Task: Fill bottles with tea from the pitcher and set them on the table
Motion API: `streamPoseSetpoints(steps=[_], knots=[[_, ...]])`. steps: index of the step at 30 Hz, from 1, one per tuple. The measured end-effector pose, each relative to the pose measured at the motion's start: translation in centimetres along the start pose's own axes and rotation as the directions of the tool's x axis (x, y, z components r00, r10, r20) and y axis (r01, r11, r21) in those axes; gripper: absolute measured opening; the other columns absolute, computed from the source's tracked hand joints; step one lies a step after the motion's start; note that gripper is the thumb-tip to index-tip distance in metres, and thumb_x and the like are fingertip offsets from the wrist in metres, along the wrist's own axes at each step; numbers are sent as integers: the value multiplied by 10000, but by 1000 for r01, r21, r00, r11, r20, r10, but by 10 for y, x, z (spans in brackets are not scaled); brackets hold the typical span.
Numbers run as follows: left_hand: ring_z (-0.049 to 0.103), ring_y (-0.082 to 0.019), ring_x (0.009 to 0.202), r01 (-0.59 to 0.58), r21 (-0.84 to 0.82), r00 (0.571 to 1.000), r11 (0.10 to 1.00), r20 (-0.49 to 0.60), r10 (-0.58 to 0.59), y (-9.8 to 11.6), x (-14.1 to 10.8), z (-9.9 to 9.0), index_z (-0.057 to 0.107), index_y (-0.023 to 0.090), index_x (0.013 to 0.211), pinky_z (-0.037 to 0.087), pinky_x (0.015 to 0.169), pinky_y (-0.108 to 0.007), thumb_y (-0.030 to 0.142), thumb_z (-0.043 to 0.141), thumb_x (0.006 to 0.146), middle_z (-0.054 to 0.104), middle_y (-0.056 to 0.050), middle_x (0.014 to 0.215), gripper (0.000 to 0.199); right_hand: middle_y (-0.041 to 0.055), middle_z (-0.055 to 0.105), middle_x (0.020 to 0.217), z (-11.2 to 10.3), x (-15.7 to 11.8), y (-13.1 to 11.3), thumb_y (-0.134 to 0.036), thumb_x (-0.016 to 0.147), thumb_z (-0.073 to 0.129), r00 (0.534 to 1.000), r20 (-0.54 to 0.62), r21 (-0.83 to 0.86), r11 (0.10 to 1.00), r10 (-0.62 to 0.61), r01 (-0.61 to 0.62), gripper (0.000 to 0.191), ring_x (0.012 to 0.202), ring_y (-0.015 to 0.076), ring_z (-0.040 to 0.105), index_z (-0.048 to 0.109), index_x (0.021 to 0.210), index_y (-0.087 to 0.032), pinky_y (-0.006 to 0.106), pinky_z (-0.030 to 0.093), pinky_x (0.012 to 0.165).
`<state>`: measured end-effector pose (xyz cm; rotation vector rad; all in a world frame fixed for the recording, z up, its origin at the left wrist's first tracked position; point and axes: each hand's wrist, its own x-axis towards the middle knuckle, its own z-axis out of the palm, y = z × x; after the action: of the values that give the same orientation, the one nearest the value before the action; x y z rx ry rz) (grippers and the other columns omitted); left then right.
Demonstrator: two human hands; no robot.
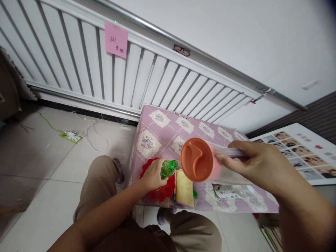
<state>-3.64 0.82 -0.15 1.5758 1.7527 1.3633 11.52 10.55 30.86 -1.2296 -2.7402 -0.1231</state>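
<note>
My left hand [154,174] is closed around a green plastic bottle [168,168], its open-looking neck pointing right, above a red scalloped dish [168,190]. Held up by its handle in my right hand [252,159] is a clear plastic jug [228,175]. An orange lid [196,159] with a curved recess covers the end of the jug facing me. The bottle's neck and the lid's rim are close together in view; whether they touch I cannot tell. Below lie a folded yellow cloth [184,189] and a small green cap [195,193].
A clear labelled bottle [228,191] lies on the purple floral tablecloth [165,133]. The table stands against a white radiator [147,77] with a pink note [116,40]. A photo board [301,154] leans at right. A power strip [70,136] with cables lies on the floor.
</note>
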Motion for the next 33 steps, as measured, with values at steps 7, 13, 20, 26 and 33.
streamPoseSetpoints(steps=[7, 13, 20, 26, 33], knots=[[515, -336, 1314, 5, 0, 1000, 1000, 3, -5, 1, 1, -1, 355, 210, 1404, 433, 1118, -532, 186, 724, 690, 555, -144, 1362, 804, -34, 469, 455, -1, 0, -3, -743, 646, 516, 1000, -10, 2, 1000, 18, -18, 513, 449, 141, 422, 567, 571, -238, 283, 310, 453], [515, -336, 1312, 12, -9, 1000, 1000, 5, -12, 2, 1, -2, 358, 210, 1403, 430, 1120, -533, 181, 723, 687, 559, -143, 1353, 805, -32, 484, 467, -1, 0, -1, -736, 675, 525, 1000, -17, -1, 1000, -16, 16, 514, 453, 136, 428, 557, 576, -233, 278, 304, 455], [524, -336, 1301, -1, -5, 1000, 1000, -5, 1, 2, 0, -1, 360, 218, 1401, 439, 1111, -537, 176, 729, 687, 566, -139, 1345, 805, -24, 503, 484, -1, -1, 2, -744, 703, 522, 998, -29, -6, 999, -53, 52, 531, 454, 132, 432, 551, 579, -229, 274, 292, 445], [519, -335, 1310, 5, 7, 1000, 1000, -2, -5, 2, 0, -1, 356, 212, 1400, 441, 1113, -527, 174, 724, 690, 561, -141, 1360, 800, -36, 485, 473, -1, -3, 3, -736, 706, 541, 998, -32, -3, 999, -53, 53, 525, 451, 126, 426, 567, 584, -226, 264, 303, 441], [520, -339, 1308, 0, 0, 1000, 1000, -3, 0, 1, 0, -1, 360, 182, 1398, 434, 1117, -522, 178, 725, 685, 560, -159, 1352, 801, -38, 505, 479, -2, -4, 4, -715, 716, 562, 996, -52, -8, 997, -78, 77, 506, 444, 119, 430, 602, 617, -220, 258, 315, 440]])
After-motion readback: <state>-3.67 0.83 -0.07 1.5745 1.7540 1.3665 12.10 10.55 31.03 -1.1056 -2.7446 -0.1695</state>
